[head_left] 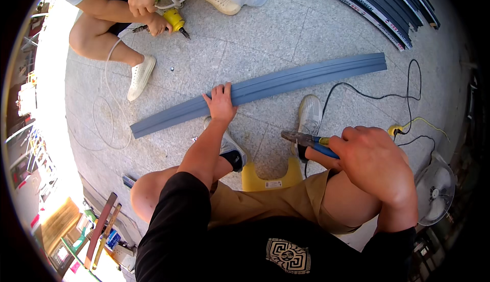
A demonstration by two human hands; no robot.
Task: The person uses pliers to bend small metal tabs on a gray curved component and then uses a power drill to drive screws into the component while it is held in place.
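Observation:
A long blue-grey metal profile (306, 78) lies across the paved floor in front of my feet, its right end farther off than its left. My left hand (221, 104) rests on the profile near its middle, fingers spread over its top. In my right hand (370, 154) is a pair of pliers (301, 139) with blue and yellow handles, closed in my fist above my right knee. The jaws point left and stay apart from the profile. Whether anything sits in the jaws, I cannot tell.
Across from me a person crouches, holding a yellow power tool (175, 21). Dark profiles (367, 6) are stacked at the far right. A black cable (377, 97) runs past my right shoe. A yellow stool (272, 179) is under me, a fan (435, 193) at right.

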